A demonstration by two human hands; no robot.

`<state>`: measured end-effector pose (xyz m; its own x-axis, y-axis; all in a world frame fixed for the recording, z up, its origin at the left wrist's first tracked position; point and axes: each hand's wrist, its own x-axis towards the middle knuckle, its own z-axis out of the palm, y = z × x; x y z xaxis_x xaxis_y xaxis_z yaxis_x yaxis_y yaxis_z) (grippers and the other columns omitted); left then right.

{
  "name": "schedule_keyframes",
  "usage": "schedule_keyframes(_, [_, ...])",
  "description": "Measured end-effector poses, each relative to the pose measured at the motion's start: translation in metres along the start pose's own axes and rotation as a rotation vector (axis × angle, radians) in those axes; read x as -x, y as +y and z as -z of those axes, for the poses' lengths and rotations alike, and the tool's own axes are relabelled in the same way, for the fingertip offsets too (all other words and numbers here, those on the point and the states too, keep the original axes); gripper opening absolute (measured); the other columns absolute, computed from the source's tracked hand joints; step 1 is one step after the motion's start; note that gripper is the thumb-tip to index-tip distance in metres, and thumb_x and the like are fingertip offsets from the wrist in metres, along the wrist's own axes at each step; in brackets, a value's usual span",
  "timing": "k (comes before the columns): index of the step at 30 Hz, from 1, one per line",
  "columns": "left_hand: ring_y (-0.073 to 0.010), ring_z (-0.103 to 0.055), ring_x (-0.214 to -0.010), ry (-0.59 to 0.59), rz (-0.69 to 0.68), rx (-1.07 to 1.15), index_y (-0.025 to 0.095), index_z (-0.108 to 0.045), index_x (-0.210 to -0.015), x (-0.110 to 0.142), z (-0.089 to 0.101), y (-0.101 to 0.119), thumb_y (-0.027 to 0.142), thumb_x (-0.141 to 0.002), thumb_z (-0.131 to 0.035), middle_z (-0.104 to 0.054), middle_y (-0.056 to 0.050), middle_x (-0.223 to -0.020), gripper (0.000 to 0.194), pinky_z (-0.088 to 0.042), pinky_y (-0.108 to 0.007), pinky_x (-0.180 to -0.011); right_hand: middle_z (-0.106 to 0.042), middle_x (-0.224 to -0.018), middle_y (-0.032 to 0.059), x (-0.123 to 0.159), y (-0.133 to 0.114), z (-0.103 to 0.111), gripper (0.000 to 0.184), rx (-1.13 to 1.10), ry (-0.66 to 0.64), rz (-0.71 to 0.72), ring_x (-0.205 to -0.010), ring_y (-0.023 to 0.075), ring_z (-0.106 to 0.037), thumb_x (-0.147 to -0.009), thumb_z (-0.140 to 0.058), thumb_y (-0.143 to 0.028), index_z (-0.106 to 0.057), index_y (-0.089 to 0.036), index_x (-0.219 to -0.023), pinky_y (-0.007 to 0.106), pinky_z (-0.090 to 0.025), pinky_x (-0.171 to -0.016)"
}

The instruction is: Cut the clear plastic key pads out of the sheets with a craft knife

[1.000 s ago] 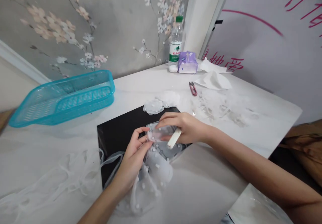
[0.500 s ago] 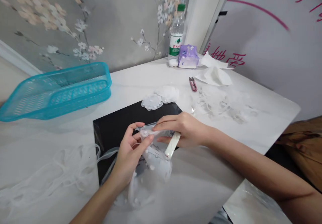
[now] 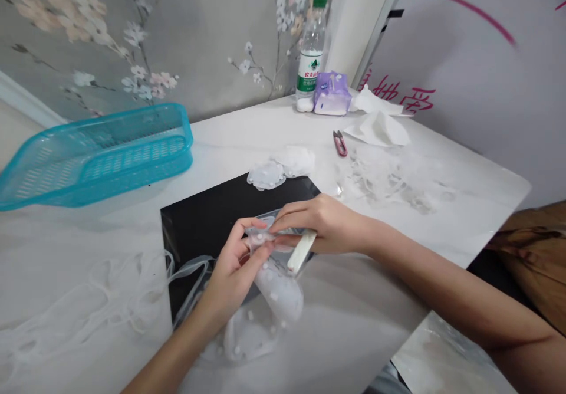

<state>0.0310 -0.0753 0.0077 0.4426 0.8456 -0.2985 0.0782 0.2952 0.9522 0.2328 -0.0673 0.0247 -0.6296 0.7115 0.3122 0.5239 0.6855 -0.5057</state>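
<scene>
**Sheer dotted fabric [image 3: 282, 294] gathered at the near edge of a black board [image 3: 198, 217]**

The upper part of the sheer dotted fabric is held above the black board, and its lower folds are draped toward the near side of the worktop [image 3: 354, 323]. It is pinched between the thumb and fingers of the left hand [image 3: 227, 264]. The fingers of the right hand [image 3: 327, 226] are bent and set against it from the other side; whether it is gripped by them cannot be told. A short white stick [image 3: 301, 253] is held in the same hand, its end pointed down.

A rounded dotted piece [image 3: 266, 174] already lies apart at the board's far edge, touching a paler white pile [image 3: 297, 161]. The fabric between the hands is not yet laid flat, so the work on it is judged unfinished; how much is left cannot be told.

Loose white strips [image 3: 110, 299] are spread to the left, and thin scraps [image 3: 398, 184] are scattered to the right. Beyond the scraps, pink-handled snips [image 3: 340, 144] are set down near crumpled white paper [image 3: 378, 130]. A blue basket [image 3: 188, 143] is placed at the far left, and a bottle [image 3: 311, 58] is stood beside a purple pack [image 3: 332, 93].
</scene>
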Motion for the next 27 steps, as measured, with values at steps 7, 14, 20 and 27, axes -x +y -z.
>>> schedule_keyframes(7, [-0.0094, -0.052, -0.057, -0.016, -0.030, -0.043, 0.024, -0.044, -0.101, -0.001, 0.001, -0.001, 0.037, -0.081, -0.063, -0.060, 0.004, -0.068, 0.030, -0.038, -0.018, -0.054, -0.066, -0.086, 0.0015, -0.002, -0.006, -0.013, 0.019, 0.316, 0.186, -0.109, -0.060, 0.0083, -0.057, -0.092, -0.040, -0.016, -0.059, -0.017, -0.089, 0.022, -0.030, -0.045])
schedule_keyframes(14, [-0.0098, -0.055, -0.059, 0.005, 0.022, 0.009, 0.027, -0.036, -0.112, 0.001, 0.002, -0.001, 0.037, -0.083, -0.062, -0.066, 0.000, -0.088, 0.040, -0.039, -0.019, -0.054, -0.058, -0.075, 0.0021, 0.002, 0.031, 0.013, 0.009, 0.267, 0.845, -0.388, -0.066, 0.0127, -0.054, -0.088, -0.042, -0.019, -0.049, -0.019, -0.082, 0.024, -0.041, -0.059])
schedule_keyframes(20, [-0.0075, -0.045, -0.055, -0.019, 0.013, 0.034, 0.021, -0.048, -0.092, 0.000, 0.001, 0.002, 0.031, -0.082, -0.060, -0.060, 0.003, -0.072, 0.018, -0.031, -0.018, -0.050, -0.046, -0.064, -0.0009, 0.007, 0.055, 0.035, 0.017, 0.395, 1.101, -0.665, -0.058, 0.0124, -0.044, -0.090, -0.042, -0.024, -0.048, -0.019, -0.075, 0.029, -0.039, -0.060])
schedule_keyframes(27, [-0.0105, -0.022, -0.045, -0.070, -0.020, -0.135, 0.020, -0.036, -0.046, 0.005, 0.005, 0.002, 0.019, -0.059, -0.041, -0.029, 0.003, -0.045, 0.014, -0.015, -0.025, -0.043, -0.054, -0.070, 0.0049, 0.019, 0.071, 0.051, 0.013, 0.352, 1.274, -0.866, -0.063, 0.0155, -0.053, -0.090, -0.040, -0.019, -0.050, -0.017, -0.082, 0.030, -0.042, -0.062])
